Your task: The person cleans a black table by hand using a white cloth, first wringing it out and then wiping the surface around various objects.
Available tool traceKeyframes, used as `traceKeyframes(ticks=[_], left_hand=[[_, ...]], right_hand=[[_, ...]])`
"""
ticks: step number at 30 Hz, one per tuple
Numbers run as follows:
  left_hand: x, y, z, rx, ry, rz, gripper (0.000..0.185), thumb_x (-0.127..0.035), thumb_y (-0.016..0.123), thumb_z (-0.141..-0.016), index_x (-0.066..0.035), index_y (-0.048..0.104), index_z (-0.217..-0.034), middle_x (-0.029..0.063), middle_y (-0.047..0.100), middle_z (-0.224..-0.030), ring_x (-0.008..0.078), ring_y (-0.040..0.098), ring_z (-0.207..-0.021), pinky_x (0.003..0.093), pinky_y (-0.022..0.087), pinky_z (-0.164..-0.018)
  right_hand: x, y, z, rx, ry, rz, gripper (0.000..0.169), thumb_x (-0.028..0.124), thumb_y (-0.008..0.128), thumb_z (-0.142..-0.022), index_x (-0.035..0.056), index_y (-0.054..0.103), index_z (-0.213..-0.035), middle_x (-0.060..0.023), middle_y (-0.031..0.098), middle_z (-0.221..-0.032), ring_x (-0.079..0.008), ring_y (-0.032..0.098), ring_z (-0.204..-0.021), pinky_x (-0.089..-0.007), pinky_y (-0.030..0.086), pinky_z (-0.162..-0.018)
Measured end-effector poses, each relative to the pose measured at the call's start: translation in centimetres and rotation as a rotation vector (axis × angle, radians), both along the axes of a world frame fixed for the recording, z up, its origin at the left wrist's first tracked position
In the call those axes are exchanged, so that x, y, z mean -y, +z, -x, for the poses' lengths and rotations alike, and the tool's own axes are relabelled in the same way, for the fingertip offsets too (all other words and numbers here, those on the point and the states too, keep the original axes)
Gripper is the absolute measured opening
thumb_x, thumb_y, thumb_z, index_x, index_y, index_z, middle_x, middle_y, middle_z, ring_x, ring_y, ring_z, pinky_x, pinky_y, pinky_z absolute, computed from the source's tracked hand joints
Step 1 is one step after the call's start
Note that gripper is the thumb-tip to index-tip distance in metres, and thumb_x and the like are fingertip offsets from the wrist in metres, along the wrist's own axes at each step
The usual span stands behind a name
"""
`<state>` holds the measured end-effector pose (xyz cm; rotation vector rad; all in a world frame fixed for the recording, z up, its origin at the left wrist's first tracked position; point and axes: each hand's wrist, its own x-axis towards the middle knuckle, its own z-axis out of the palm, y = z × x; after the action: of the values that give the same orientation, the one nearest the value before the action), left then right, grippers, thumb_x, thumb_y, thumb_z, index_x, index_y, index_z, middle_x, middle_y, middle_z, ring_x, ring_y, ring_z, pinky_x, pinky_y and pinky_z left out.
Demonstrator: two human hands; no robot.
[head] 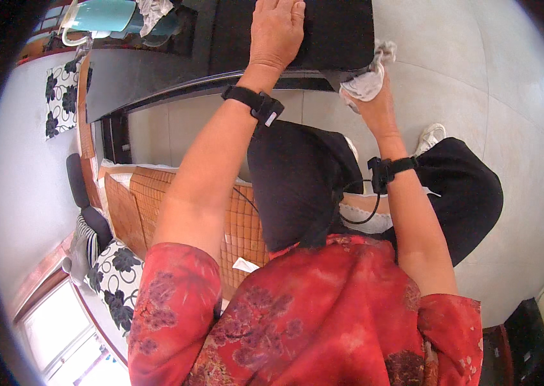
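Observation:
My left hand (277,36) lies palm down on the glossy black top of a low table (339,34), its fingertips near the picture's upper edge. Nothing shows in its grasp. At the table's near right corner, my right hand (379,108) grips a crumpled white cloth (364,88). The cloth wraps over the corner and edge, with one bunched end sticking up beyond it. It hides most of the right fingers.
A light blue pitcher (100,15) stands on the far left of the table, beside a crumpled white tissue or cloth (153,14). Below left is a seat with a brown tile-patterned mat (156,193) and a floral cushion (120,270). Pale floor tiles (445,91) extend to the right.

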<state>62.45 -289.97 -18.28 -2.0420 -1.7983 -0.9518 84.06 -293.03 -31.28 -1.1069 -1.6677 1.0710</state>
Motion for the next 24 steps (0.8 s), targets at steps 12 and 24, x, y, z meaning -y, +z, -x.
traceKeyframes(ticks=[12, 24], left_hand=[[0.0, 0.2, -0.4, 0.047, -0.013, 0.0, 0.008, -0.01, 0.054, -0.097, -0.003, 0.058, -0.098, 0.0153, 0.058, -0.098, 0.0363, 0.055, -0.096, 0.0454, 0.045, -0.088], [-0.2, -0.8, 0.3, 0.058, 0.012, -0.031, 0.011, -0.012, 0.053, -0.097, -0.003, 0.059, -0.095, 0.0159, 0.059, -0.099, 0.0357, 0.055, -0.098, 0.0449, 0.045, -0.089]], right_hand=[[-0.8, -11.1, 0.1, 0.23, 0.026, 0.397, 0.074, 0.023, 0.088, -0.069, 0.0003, 0.049, -0.127, -0.0196, 0.066, -0.113, -0.0345, 0.065, -0.106, -0.0409, 0.052, -0.09], [4.5, 4.4, 4.7, -0.687, -0.158, 0.684, 0.043, 0.02, 0.082, -0.083, 0.0049, 0.061, -0.118, -0.0059, 0.067, -0.112, -0.0169, 0.065, -0.1, -0.0357, 0.052, -0.082]])
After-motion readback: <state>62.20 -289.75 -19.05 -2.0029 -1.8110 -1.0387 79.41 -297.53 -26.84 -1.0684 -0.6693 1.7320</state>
